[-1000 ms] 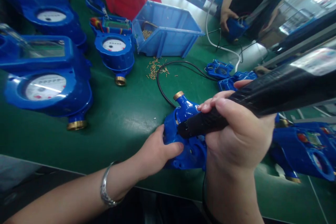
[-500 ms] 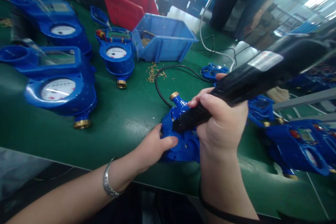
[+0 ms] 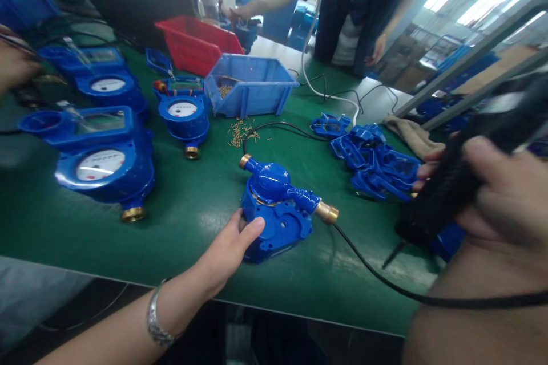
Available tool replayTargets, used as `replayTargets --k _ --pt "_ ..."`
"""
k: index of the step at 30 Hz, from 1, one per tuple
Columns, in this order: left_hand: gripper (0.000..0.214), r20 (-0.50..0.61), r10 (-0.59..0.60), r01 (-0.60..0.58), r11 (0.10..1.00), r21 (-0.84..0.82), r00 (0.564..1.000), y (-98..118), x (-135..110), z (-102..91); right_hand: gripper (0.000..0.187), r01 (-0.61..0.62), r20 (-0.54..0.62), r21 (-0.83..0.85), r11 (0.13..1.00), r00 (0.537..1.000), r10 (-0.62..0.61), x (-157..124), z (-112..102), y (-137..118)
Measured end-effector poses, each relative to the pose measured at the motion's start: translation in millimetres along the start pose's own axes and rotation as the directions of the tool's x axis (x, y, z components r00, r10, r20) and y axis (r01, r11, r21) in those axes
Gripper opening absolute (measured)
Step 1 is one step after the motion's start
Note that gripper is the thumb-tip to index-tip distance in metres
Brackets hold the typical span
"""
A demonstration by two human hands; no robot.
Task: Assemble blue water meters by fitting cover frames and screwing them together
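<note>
A blue water meter (image 3: 282,225) lies face down on the green table, its brass-ended pipe stubs pointing upper left and right. My left hand (image 3: 233,245) grips its left edge, thumb on top of the blue housing. Off to the right, my right hand (image 3: 492,199) is wrapped around a black electric screwdriver (image 3: 454,182), whose thin bit points down and left, apart from the meter. A black cable runs from behind the meter's right end toward the right edge of the view.
Several upright blue meters (image 3: 103,165) stand at left. Behind are a blue bin (image 3: 261,97) holding small screws, loose screws (image 3: 242,132) and a red bin (image 3: 192,45). Blue plastic covers (image 3: 377,162) pile up at right. Another person's hand (image 3: 17,60) shows at far left; co-workers stand beyond.
My right hand has lifted the screwdriver off the meter and swung it right, uncovering the meter's back. My left hand stays on the housing. The view has shifted.
</note>
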State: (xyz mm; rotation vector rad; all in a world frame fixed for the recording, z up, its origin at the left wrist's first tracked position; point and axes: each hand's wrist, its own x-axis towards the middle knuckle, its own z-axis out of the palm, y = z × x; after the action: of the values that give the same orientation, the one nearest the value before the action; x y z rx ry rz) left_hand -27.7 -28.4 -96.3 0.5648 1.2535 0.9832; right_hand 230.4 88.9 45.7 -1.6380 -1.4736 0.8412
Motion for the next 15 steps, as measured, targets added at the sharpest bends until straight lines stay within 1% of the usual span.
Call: replayTargets --k 1,2,3,4,5,6,7,8,9,10,11,12,13,15 --pt "0.073 -0.055 0.037 -0.032 0.995 0.096 0.998 0.1 -0.1 -4.2 0.023 -0.112 -0.016 -0.071 0.991 0.994 0.111 4.2 0.7 15.1" --pt "0.077 -0.124 0.119 -0.091 0.973 0.21 0.985 1.1 0.2 -8.5 0.023 -0.219 -0.001 -0.173 0.96 0.975 0.223 7.8 2.6 31.5" --pt "0.08 -0.187 0.242 -0.17 0.927 0.333 0.952 3.4 1.0 -12.5 0.025 -0.281 0.044 -0.312 0.908 0.95 0.309 10.7 5.0 48.9" --pt "0.08 -0.221 0.382 -0.253 0.855 0.452 0.897 7.3 2.3 -15.8 0.026 -0.282 0.065 -0.483 0.829 0.933 0.355 13.0 7.1 66.7" --pt "0.077 -0.213 0.514 -0.331 0.764 0.554 0.831 12.8 4.0 -17.7 0.028 -0.278 0.056 -0.555 0.784 0.928 0.368 14.5 8.8 84.0" --pt "0.07 -0.164 0.623 -0.403 0.662 0.632 0.765 20.0 6.0 -17.9 0.031 -0.278 0.046 -0.603 0.748 0.924 0.38 15.4 9.9 100.3" --pt "0.062 -0.089 0.699 -0.467 0.56 0.684 0.709 28.5 8.5 -15.9 0.034 -0.277 0.037 -0.639 0.718 0.921 0.388 15.9 10.7 114.7" --pt "0.052 0.008 0.747 -0.524 0.459 0.718 0.665 37.8 11.2 -11.6 0.037 -0.281 0.028 -0.657 0.7 0.918 0.396 16.0 11.2 126.8" --pt "0.045 0.112 0.771 -0.579 0.364 0.73 0.626 47.4 14.1 -5.1 0.039 -0.283 0.022 -0.679 0.677 0.914 0.405 15.9 11.7 136.0" --pt "0.038 0.212 0.771 -0.625 0.287 0.726 0.6 56.6 17.1 3.3 0.041 -0.284 0.014 -0.701 0.654 0.912 0.41 15.6 12.4 141.9" --pt "0.034 0.307 0.749 -0.661 0.224 0.716 0.587 65.0 20.2 13.3 0.042 -0.283 0.001 -0.721 0.632 0.912 0.41 14.8 13.2 144.3" --pt "0.031 0.397 0.71 -0.688 0.168 0.706 0.581 72.2 23.2 24.3 0.043 -0.28 -0.017 -0.738 0.614 0.917 0.398 13.3 14.0 142.9" --pt "0.029 0.479 0.65 -0.703 0.12 0.702 0.589 78.1 26.0 35.5 0.045 -0.272 -0.038 -0.751 0.601 0.928 0.372 10.5 14.8 137.7" --pt "0.03 0.601 0.499 -0.704 0.027 0.709 0.624 86.1 31.3 56.8 0.048 -0.242 -0.076 -0.762 0.601 0.954 0.288 -1.6 16.2 117.2"
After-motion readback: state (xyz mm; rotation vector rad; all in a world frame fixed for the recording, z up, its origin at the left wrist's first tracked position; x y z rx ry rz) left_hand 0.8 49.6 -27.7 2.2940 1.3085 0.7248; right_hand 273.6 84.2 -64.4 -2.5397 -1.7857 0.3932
